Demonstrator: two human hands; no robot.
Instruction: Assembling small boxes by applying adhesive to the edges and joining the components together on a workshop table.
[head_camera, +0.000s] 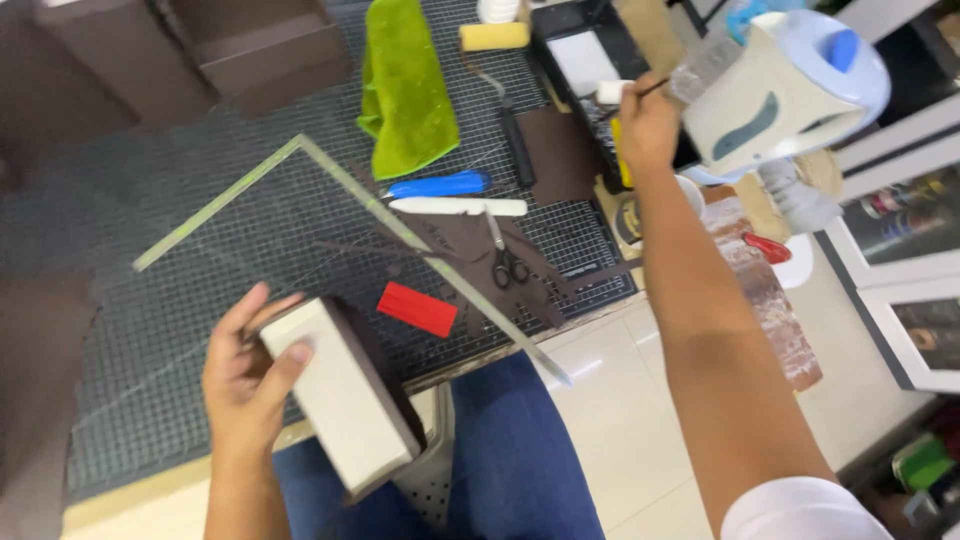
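A white rectangular box (345, 400) with a dark brown cover along its side and lower edge is held tilted over the near edge of the table (150, 330), above the person's blue-clad lap. The left hand (245, 385) has its grip closed on the box's upper end, thumb on the white face, fingers behind. The right hand (648, 122) is stretched far forward, its grip pinched on a thin brush (625, 92) (white tip at a black tray (590, 60)). Scissors (506, 258), a red block (417, 309) and a metal square ruler (400, 230) lie on the gridded mat.
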